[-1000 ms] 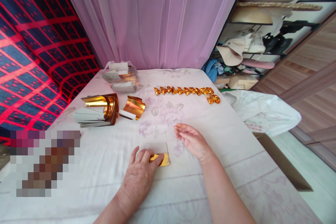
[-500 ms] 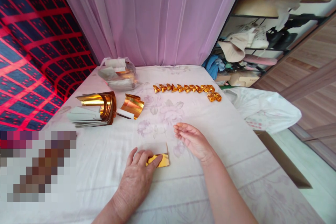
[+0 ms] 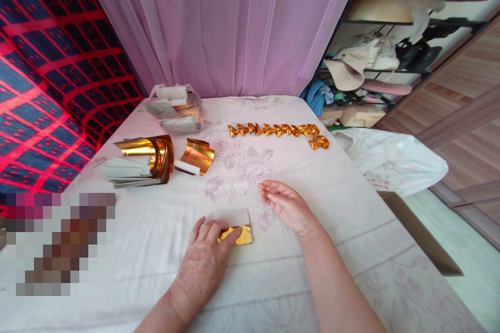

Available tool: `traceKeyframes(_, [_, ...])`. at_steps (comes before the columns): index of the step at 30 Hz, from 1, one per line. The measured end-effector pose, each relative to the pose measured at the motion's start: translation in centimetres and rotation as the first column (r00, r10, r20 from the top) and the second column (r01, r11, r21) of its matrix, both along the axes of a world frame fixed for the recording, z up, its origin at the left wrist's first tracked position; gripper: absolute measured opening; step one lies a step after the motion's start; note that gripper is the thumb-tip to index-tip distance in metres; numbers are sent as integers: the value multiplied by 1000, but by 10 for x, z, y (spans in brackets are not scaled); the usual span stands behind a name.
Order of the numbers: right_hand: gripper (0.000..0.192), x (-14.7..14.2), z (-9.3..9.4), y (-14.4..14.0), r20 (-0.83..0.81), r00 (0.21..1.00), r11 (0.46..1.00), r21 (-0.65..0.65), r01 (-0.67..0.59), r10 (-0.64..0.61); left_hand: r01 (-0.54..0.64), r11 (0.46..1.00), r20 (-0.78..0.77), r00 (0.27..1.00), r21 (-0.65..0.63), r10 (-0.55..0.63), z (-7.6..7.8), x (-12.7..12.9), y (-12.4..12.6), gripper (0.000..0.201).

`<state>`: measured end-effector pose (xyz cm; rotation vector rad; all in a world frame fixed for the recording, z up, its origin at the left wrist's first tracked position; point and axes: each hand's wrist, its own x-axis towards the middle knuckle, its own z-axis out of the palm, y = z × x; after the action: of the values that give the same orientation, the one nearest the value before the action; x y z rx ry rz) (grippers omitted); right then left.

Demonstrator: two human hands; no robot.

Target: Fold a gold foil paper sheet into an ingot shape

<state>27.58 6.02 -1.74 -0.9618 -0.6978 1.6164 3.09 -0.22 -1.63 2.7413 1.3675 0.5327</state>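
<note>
My left hand [image 3: 207, 257] rests on a small sheet of gold foil paper [image 3: 245, 236] near the table's front. Its thumb lies on the shiny gold folded part and its fingers hold the left side. Behind the gold strip shows the pale back of the sheet, flat on the cloth. To the right and farther back, my right hand [image 3: 287, 207] hovers over the cloth, its fingers loosely curved and nothing visible in them. Farther off, a row of folded gold foil pieces [image 3: 276, 130] lies at the back right, bending toward me at its right end.
At the left sits a stack of gold foil sheets [image 3: 156, 158], with a few loose curled sheets [image 3: 198, 156] beside it. A clear bag of more sheets [image 3: 175, 109] stands behind. Floral cloth covers the table [image 3: 156, 250]. A white plastic bag [image 3: 402, 158] is beyond the right edge.
Both hands stay in nearly the same place, the left on the foil paper and the right over the cloth. The view shifts slightly; nothing else visibly moves.
</note>
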Motion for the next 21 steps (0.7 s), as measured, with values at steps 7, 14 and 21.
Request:
traceKeyframes(7, [31,0,2,0,4,1000,1000,-1,1,-1,0,1000,1,1000,-5,0,0,0,0,51])
traceKeyframes(14, [31,0,1,0,17,1000,1000,15,-1,1,4,1000,-3,1000,-12,-4,-1,0,0,52])
traceKeyframes(21, [32,1,1,0,18,1000,1000,14,-6,6,8,1000,-18,1000,-14,-8,0,-1,0,51])
